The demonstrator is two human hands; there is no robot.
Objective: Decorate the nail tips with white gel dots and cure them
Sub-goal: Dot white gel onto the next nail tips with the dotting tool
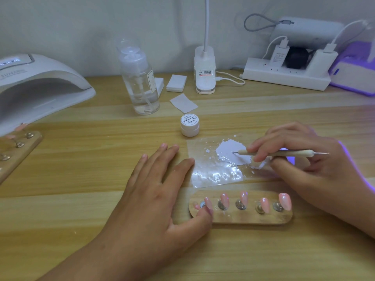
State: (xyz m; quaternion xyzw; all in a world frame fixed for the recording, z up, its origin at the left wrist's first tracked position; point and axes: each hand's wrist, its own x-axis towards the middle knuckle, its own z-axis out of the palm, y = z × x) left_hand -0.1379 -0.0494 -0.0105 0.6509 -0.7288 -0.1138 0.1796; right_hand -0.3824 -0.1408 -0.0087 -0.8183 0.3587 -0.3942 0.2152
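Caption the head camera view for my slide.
Right hand dips a cream-handled dotting tool into white gel on clear film; left hand rests on wooden nail-tip board.

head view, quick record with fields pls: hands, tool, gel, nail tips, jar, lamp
left hand: flat on table, thumb on left end of wooden holder
right hand: pinches dotting tool
tool tip: at white gel patch on clear sheet
nail tips: five pink, on the holder, no dots visible
gel jar: lid on, beyond the sheet
curing lamp: far left on the table
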